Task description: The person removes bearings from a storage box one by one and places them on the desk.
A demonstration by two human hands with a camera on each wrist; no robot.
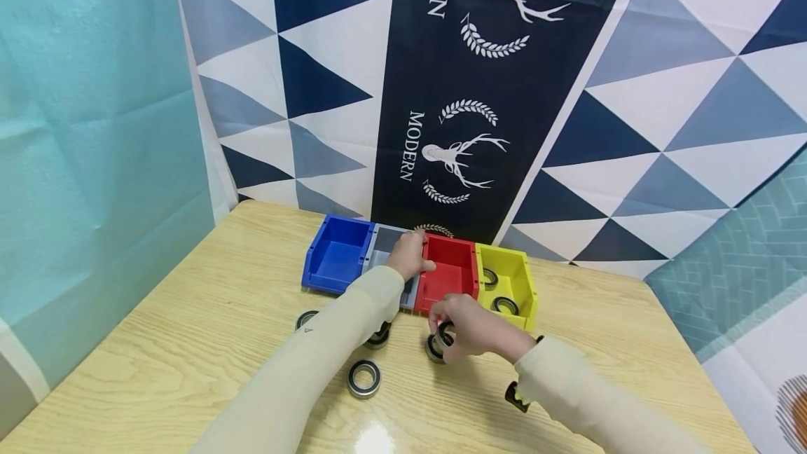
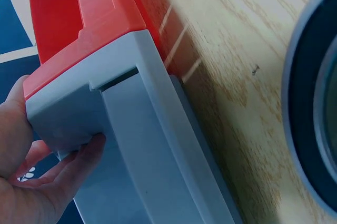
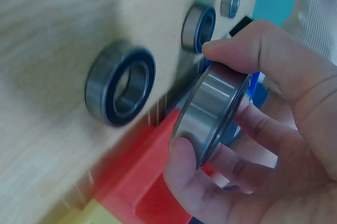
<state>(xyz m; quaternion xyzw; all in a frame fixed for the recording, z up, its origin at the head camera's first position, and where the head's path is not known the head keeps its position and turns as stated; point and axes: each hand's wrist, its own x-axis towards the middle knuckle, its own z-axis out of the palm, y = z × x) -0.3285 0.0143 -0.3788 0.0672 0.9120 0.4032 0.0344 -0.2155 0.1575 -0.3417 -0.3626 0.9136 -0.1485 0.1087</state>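
Observation:
My left hand [image 1: 408,256] reaches to the row of bins and grips the wall where the grey bin [image 2: 131,145] meets the red bin [image 1: 449,258]. In the left wrist view its fingers reach inside the grey bin and the thumb lies at the red edge. My right hand [image 1: 471,326] holds a ball bearing [image 3: 210,113] between thumb and fingers, in front of the red bin. Just below it, another bearing [image 3: 98,95] lies on the table. Nearer me lies a separate bearing [image 1: 376,378]. Two more, a bearing [image 1: 381,342] and a bearing [image 1: 304,319], are partly hidden by the left sleeve.
At the row's left end stands a blue bin [image 1: 343,258]. The yellow bin [image 1: 520,272] at the right end contains two bearings. All the bins stand on the wooden table [image 1: 189,342], close to a patterned cloth [image 1: 328,40] behind.

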